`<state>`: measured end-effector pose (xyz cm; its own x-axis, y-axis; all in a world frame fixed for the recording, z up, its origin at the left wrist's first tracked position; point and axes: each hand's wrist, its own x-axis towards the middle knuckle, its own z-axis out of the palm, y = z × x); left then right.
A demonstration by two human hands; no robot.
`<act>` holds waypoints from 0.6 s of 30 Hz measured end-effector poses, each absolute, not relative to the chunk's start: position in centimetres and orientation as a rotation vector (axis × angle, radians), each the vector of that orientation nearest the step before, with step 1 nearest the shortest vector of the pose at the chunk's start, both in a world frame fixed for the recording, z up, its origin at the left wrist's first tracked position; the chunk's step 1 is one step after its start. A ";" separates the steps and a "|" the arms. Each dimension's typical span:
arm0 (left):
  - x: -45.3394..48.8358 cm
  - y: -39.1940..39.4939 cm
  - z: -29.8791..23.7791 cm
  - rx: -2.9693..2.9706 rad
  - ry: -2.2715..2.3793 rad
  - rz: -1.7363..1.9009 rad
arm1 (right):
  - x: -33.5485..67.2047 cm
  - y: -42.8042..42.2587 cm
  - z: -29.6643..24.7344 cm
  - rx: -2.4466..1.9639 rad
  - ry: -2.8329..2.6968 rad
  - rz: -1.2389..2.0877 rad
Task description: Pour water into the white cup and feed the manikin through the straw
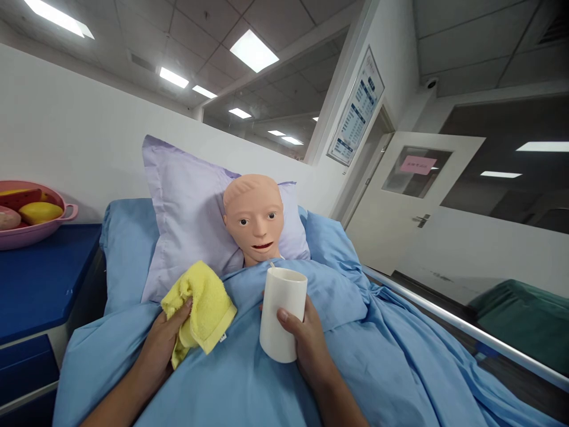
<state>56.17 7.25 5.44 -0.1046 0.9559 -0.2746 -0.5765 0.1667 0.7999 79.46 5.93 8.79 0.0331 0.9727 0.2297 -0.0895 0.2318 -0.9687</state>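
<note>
A training manikin point(254, 217) lies in bed, its head on a lilac pillow point(186, 213), covered to the neck by a blue blanket point(338, 296). My left hand point(166, 338) grips a folded yellow towel point(202, 305) just left of the manikin's chest. My right hand point(306, 341) is wrapped round a white cup point(281, 311), held upright below the manikin's chin. A thin straw-like tip point(271, 265) shows above the cup's rim near the mouth.
A blue bedside cabinet point(40, 279) at the left carries a pink bowl point(66, 212) of fruit. A metal bed rail point(462, 326) runs along the right side. Beyond it stand a white door point(400, 207) and a wall chart point(355, 112).
</note>
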 end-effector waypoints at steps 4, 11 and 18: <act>56.1 7.3 5.3 0.514 0.988 1.381 | 79.4 5.9 8.8 -0.994 -1.239 1.051; 55.9 7.5 4.7 0.555 0.953 1.389 | 79.1 5.7 8.7 -1.001 -1.204 1.018; 55.9 7.4 4.6 0.564 0.983 1.390 | 79.1 5.8 8.7 -0.995 -1.177 1.027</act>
